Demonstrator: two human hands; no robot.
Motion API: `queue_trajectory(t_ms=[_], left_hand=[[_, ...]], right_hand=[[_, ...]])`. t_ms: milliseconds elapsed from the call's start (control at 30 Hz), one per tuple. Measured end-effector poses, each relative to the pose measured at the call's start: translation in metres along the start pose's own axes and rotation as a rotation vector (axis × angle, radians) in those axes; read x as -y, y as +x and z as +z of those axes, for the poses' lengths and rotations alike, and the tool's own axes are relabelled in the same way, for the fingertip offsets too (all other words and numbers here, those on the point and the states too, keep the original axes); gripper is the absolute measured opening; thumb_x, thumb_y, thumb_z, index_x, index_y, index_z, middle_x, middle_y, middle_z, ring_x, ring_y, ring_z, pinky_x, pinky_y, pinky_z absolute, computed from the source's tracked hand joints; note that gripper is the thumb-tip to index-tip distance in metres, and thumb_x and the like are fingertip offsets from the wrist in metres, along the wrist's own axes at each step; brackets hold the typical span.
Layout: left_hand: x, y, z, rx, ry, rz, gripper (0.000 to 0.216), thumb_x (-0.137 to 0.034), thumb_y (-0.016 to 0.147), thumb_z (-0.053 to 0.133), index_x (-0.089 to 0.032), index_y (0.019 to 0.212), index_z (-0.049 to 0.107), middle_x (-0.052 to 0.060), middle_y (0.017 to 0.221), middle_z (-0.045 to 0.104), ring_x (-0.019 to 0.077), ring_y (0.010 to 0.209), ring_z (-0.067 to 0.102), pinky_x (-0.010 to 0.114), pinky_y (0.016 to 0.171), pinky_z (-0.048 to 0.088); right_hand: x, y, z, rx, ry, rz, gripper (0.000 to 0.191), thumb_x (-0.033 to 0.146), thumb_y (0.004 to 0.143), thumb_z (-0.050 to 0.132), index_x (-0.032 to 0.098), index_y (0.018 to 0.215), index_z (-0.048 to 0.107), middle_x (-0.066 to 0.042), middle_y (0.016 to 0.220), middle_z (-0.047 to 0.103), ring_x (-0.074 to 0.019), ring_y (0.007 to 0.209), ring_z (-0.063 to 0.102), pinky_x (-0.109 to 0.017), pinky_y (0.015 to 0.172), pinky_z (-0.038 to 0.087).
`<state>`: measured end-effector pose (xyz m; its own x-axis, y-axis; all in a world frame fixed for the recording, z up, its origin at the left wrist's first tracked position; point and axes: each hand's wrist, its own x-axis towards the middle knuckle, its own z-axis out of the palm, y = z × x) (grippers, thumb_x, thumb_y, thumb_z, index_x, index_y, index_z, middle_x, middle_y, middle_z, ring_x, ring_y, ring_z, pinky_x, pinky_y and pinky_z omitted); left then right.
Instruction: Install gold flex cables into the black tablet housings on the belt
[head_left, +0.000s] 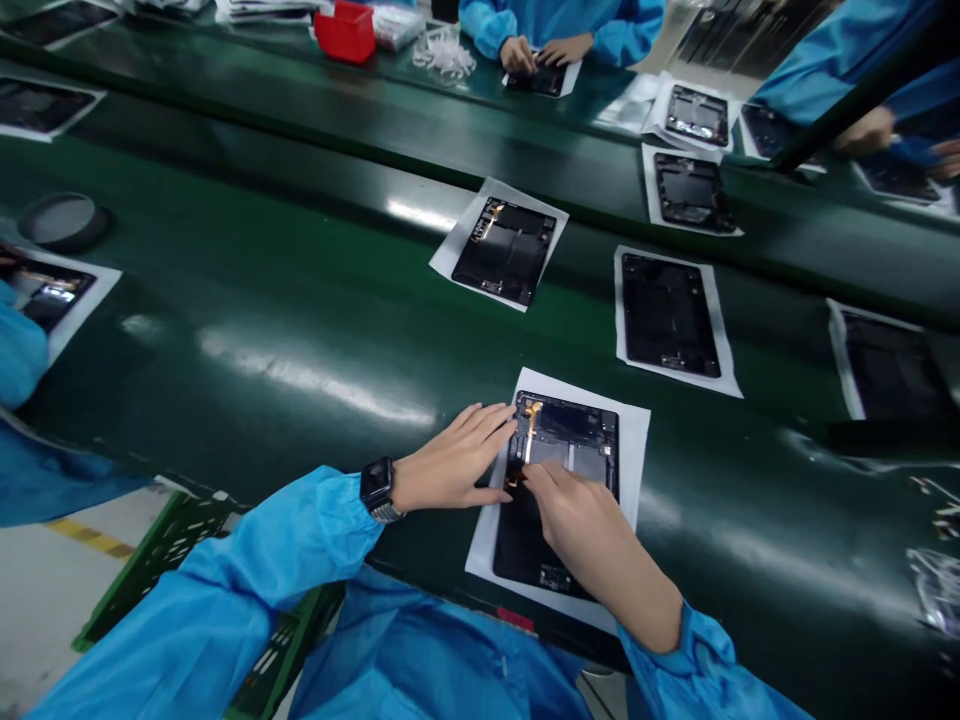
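Observation:
On a white sheet [636,440] at the front of the green bench lies an uncased tablet [517,540], its black inner side facing up. An orange flex cable [532,425] runs down the tablet's upper left part. My left hand [454,460] lies along the tablet's left edge, fingers stretched out and thumb apart, holding nothing. Over the tablet's middle, my right hand [577,510] has its thumb and forefinger pinched at the lower end of the flex cable. Its fingertips partly hide what is between them.
More opened tablets on white sheets lie beyond, one [510,250] straight ahead and another [671,315] to the right. A grey round roll [64,220] sits at left. Co-workers' hands [551,50] work across the bench, near a red bin [345,32]. A green crate [135,580] stands below.

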<state>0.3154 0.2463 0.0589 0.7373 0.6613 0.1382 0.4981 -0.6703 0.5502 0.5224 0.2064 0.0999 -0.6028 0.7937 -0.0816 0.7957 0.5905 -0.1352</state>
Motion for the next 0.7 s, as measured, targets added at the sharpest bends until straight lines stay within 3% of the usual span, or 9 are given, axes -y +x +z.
queue_trajectory(t_ms=[200,533,700], left_hand=[[-0.001,-0.001,0.008,0.017,0.051,0.003,0.091,-0.051,0.083,0.068,-0.008,0.148,0.019,0.023,0.153,0.027,0.0322,0.147,0.016,0.050,0.121,0.014],[-0.002,-0.002,0.011,0.010,0.102,0.002,0.088,-0.053,0.084,0.066,-0.005,0.145,0.024,0.024,0.153,0.026,0.0317,0.147,0.015,0.048,0.121,0.011],[-0.002,-0.002,0.010,0.018,0.114,0.002,0.088,-0.054,0.084,0.066,-0.005,0.144,0.025,0.024,0.153,0.027,0.0325,0.147,0.016,0.047,0.121,0.011]], right_hand=[[0.001,-0.002,-0.002,0.050,0.022,0.046,0.017,0.001,0.087,0.049,0.014,0.092,0.059,-0.006,0.078,0.062,-0.0193,0.061,0.061,-0.027,0.050,0.043],[0.003,-0.004,0.003,-0.075,0.214,0.068,0.022,0.013,0.098,0.038,0.014,0.106,0.058,-0.011,0.093,0.068,-0.0211,0.078,0.068,-0.028,0.062,0.052],[0.001,-0.013,-0.001,-0.148,0.339,0.136,0.019,0.022,0.100,0.042,0.018,0.110,0.058,-0.010,0.100,0.070,-0.0213,0.084,0.069,-0.031,0.067,0.055]])
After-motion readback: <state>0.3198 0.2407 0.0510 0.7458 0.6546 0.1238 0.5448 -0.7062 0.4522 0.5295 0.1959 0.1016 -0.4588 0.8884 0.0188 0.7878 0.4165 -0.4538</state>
